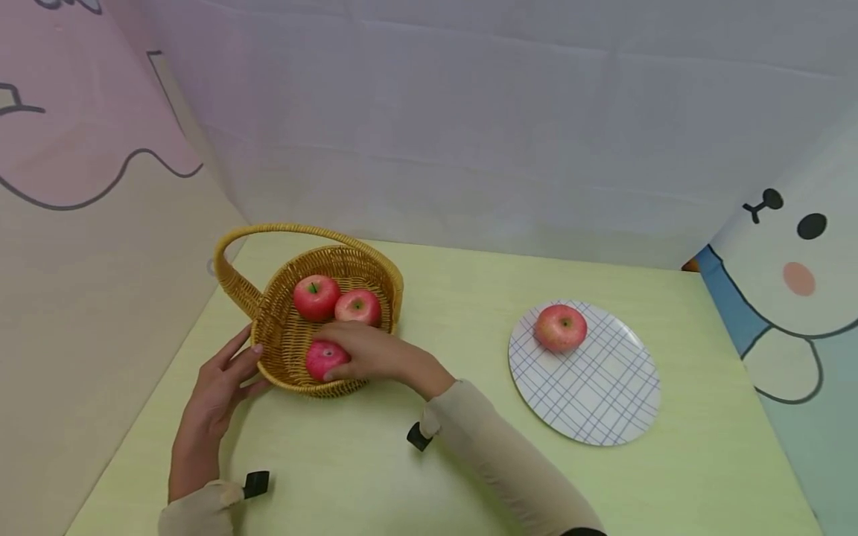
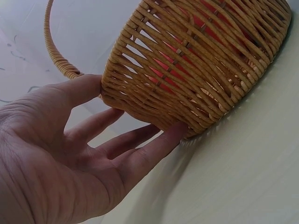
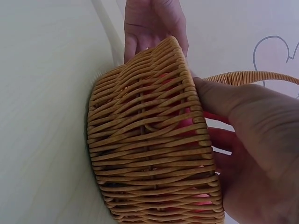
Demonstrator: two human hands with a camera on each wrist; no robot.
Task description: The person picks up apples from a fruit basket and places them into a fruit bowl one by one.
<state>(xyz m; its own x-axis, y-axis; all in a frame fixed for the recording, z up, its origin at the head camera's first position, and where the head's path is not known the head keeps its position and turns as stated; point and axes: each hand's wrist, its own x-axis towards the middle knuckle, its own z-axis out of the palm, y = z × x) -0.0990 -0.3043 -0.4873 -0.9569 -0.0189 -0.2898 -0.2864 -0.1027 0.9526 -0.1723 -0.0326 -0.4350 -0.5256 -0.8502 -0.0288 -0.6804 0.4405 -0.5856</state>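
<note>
A wicker basket (image 1: 290, 346) with a tall arched handle (image 1: 234, 279) stands at the left. My right hand (image 1: 378, 353) reaches over its near rim and grips a red apple (image 1: 325, 362) inside, thumb on the near side. Behind that apple lie two more, a darker red apple (image 1: 316, 298) and a paler one (image 1: 358, 305). My left hand (image 1: 224, 391) touches the basket's left outside, its extended fingers against the woven wall (image 2: 187, 70). From the right wrist view, the basket wall (image 3: 149, 135) hides most of the held apple.
To the right, a white plate (image 1: 603, 387) with a blue line grid bears one apple (image 1: 561, 328) near its upper left. The pale table (image 1: 456, 313) meets a light curtain (image 1: 503, 149) behind. Cartoon-printed sheets (image 1: 87, 246) flank both sides.
</note>
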